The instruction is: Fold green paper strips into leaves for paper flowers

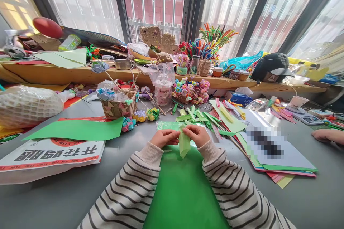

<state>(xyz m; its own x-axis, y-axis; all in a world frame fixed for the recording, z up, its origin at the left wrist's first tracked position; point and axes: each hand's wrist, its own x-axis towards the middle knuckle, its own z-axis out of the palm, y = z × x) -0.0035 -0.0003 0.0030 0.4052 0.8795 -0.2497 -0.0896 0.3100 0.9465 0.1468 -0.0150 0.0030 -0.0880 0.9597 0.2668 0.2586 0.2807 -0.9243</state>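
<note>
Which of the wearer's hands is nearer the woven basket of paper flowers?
Left. The left hand sits below and just right of the woven basket; the right hand is farther right, across the folded green paper strip.

White bag (pixel 51 157) reads, upside down, perhaps "开花鸡腿".

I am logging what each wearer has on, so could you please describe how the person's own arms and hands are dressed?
Both arms wear a knitted sweater with dark and cream horizontal stripes and plain cream ribbed cuffs. The left hand and right hand are bare, with no gloves, rings or watch visible.
</note>
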